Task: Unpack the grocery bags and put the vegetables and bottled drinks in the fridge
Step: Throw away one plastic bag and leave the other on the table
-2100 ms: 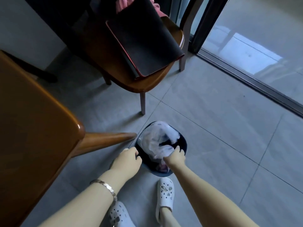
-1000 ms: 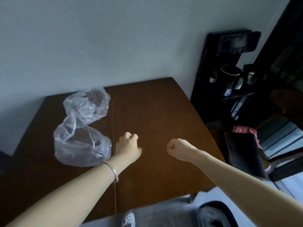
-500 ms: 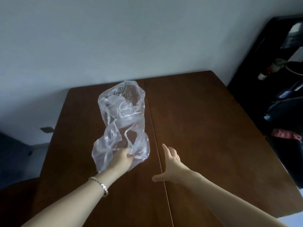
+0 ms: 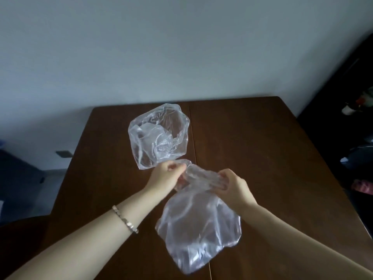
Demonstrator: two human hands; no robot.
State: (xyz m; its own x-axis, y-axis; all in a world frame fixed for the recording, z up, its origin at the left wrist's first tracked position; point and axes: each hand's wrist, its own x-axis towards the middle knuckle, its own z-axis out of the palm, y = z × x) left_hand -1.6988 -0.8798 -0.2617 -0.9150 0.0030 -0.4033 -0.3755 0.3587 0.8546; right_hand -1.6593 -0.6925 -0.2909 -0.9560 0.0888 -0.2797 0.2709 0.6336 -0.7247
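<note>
Two clear, empty-looking plastic bags are over a dark brown wooden table [image 4: 252,142]. The near bag [image 4: 199,231] hangs above the table, held by its bunched top edge. My left hand [image 4: 164,177] grips that edge on the left and my right hand [image 4: 232,184] grips it on the right, a hand's width apart. The far bag [image 4: 159,136] lies crumpled on the table just beyond my left hand. No vegetables, bottles or fridge are in view.
A pale wall [image 4: 161,47] runs behind the table. Dark furniture [image 4: 355,93] with small items stands at the right edge. A dark chair back [image 4: 18,239] shows at the lower left. A seam [image 4: 191,128] runs down the tabletop's middle.
My left hand has lifted the near bag off the table and toward me. My right hand, open half a second ago, has closed on the bag's top edge.
</note>
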